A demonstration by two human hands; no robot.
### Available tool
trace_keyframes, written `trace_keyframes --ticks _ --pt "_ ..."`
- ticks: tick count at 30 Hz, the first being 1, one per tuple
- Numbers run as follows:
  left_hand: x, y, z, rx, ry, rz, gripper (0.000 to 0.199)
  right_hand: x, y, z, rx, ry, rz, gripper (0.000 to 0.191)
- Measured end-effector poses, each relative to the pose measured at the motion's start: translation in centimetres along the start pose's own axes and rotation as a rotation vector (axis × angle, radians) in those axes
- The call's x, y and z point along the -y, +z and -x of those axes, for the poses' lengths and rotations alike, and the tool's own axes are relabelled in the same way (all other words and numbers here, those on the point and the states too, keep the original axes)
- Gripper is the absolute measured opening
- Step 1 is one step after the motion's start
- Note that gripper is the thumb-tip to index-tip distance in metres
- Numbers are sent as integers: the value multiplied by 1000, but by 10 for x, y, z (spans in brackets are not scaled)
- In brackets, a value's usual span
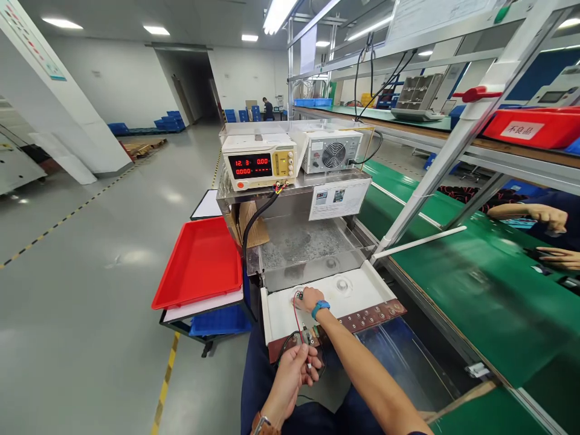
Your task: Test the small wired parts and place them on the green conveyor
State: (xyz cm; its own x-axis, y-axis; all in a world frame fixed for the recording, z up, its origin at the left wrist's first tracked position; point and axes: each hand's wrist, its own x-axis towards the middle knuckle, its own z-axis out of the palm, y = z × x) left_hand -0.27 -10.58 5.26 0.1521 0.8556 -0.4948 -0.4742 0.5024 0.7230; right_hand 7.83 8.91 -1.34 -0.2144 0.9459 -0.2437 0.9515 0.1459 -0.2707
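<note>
My left hand (294, 368), with a brown watch strap at the wrist, is closed on a thin wire close to my lap; a small white tip shows by the fingers. A red wire (296, 317) runs from there up to my right hand (312, 299). That hand wears a blue wristband and pinches a small dark and metallic part (299, 295) over the white tray (281, 320). The fingers partly hide this part, so its kind is unclear. Between my hands, a reddish-brown strip (362, 317) with rows of metal studs edges the tray; dark leads lie near its left end.
A power supply (258, 163) with red digits stands on a metal stand, beside a grey fan-backed unit (333, 152). To the left is a red tray (199, 260) on a cart. A green conveyor (457, 272) runs on the right, where another person's hands (550, 217) are working.
</note>
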Motion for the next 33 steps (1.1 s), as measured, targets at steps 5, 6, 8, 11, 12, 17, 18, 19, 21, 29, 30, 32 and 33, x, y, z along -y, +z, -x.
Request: trace_keyframes --ticks 5,6,8,11,12,17,18,19,21,29,30,32,33 --pt "-20 3 -14 -9 106 -1 50 -26 -2 6 8 -274 -64 40" --pt "-24 5 -18 -7 120 -10 49 -29 -1 6 1 -286 -86 35" --pt "-31 9 -27 -20 132 -38 49 -32 1 5 -17 -292 -120 30" --pt "-36 12 -38 -60 159 -89 51 -34 6 1 -40 -321 -140 30" --pt "-36 13 -41 -70 165 -103 52 -35 8 0 -38 -336 -137 32" --pt "-31 12 -50 -100 181 -160 52 -39 15 -5 -31 -354 -116 39" --pt "-29 11 -53 -116 203 -179 51 -39 16 -6 -37 -350 -121 40" --pt "-28 10 -56 -136 235 -209 49 -39 16 -7 -38 -343 -125 40" --pt "-27 9 -64 -177 322 -307 41 -40 16 -9 -17 -328 -132 37" --pt "-14 -1 -105 -215 432 -809 26 -43 19 -14 -9 -317 -167 35" --pt "-12 -2 -108 -215 431 -827 24 -43 19 -13 -8 -314 -164 34" --pt "-9 -2 -110 -214 425 -850 22 -44 20 -13 -9 -309 -160 34" --pt "-8 -2 -111 -216 421 -862 21 -44 20 -13 -9 -306 -161 35"
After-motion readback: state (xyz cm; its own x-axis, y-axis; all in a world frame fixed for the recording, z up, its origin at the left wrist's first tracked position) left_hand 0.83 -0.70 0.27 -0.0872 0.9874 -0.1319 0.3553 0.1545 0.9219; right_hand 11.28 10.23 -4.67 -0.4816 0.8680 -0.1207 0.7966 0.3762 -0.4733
